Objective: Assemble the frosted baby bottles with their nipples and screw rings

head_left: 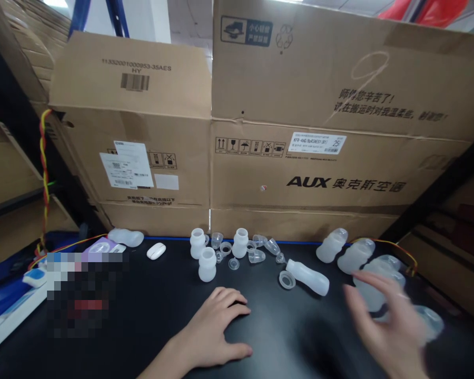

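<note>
My left hand [215,329] lies flat on the black table [284,331], fingers spread, holding nothing. My right hand [387,323] is blurred, fingers apart, hovering just in front of a heap of translucent white bottles [369,273] at the right. One bottle [310,277] lies on its side past my hands, a ring-shaped cap [287,279] beside it. Further back, three short bottles [207,264] stand upright among several small clear nipples and caps [256,255].
Large cardboard boxes [300,158] wall off the table's back edge. A white oval case [156,250] and another bottle [126,237] lie at the back left. Twisted red-yellow wires [44,179] hang at the left above a power strip [33,277].
</note>
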### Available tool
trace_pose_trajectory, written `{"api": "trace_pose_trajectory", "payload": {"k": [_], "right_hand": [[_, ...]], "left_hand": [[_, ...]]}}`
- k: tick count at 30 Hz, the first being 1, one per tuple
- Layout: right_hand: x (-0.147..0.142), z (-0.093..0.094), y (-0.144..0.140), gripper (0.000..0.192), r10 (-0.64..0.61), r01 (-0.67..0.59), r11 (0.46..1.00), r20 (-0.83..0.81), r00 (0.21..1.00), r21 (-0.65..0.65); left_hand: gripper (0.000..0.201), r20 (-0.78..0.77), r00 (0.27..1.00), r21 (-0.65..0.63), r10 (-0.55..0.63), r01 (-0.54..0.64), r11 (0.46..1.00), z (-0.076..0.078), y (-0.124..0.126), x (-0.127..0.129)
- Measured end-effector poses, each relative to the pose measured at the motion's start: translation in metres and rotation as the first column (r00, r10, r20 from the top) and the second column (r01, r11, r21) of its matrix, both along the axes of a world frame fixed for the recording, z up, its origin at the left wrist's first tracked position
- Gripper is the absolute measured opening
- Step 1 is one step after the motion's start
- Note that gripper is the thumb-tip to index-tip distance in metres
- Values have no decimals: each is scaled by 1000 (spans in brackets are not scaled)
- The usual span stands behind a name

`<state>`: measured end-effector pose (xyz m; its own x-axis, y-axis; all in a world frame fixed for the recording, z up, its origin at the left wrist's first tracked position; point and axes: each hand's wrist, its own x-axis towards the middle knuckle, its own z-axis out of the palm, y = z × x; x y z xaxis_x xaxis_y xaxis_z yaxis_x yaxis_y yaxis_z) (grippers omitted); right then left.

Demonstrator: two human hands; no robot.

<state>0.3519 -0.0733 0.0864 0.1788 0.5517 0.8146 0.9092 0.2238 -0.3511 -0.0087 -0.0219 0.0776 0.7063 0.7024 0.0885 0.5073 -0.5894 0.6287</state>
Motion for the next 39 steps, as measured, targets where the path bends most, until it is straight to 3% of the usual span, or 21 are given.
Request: {"api": "trace_pose_trajectory", "payload": {"k": [2,5,8,12,14,16,18,20,22,25,28,31,36,39], "right_hand": [[-24,-5,34,44,49,-9,974,175,983,-226],[-43,-17,78,59,56,118,844,306,950,-523],[-47,-28,101,52,74,141,772,308,948,-620],[-58,-30,103,43,116,76,768,255,960,-635],[-72,-29,97,43,162,-58,765,105,981,-641],[-90,-29,90,46,232,-328,738,-234,944,-591],[-107,-30,84,50,286,-584,678,-572,769,-446],[-118,-33,81,51,289,-686,654,-733,616,-318],[-120,-36,79,50,269,-693,682,-799,538,-236],[-107,-37,78,46,249,-644,750,-836,489,-153],[-87,-37,80,41,241,-545,834,-833,498,-84],[-66,-37,83,37,185,-410,911,-851,492,-39],[-45,-37,90,32,119,-247,969,-849,515,-14],[-41,-39,93,33,89,-149,989,-810,580,2]], "left_hand": [[64,-1,1000,6,0,0,1000,-2,0,0],[59,8,1000,15,22,-22,1000,-4,-1,1],[44,22,998,8,52,-53,999,-4,-2,2],[40,34,998,11,53,-53,999,-1,-2,2],[43,33,997,25,67,-68,997,-3,-1,1],[47,45,994,51,104,-106,993,-9,0,0],[53,65,989,80,136,-141,987,-16,2,-3],[58,71,987,106,144,-151,983,-21,4,-4],[57,57,991,131,123,-129,983,-23,4,-5],[44,27,997,177,68,-72,982,-19,4,-3],[25,26,998,206,61,-65,976,-13,2,1],[19,50,994,209,99,-107,972,-9,1,5],[25,106,984,217,141,-161,963,-9,2,3],[39,183,974,285,135,-184,941,-25,9,-3]]}}
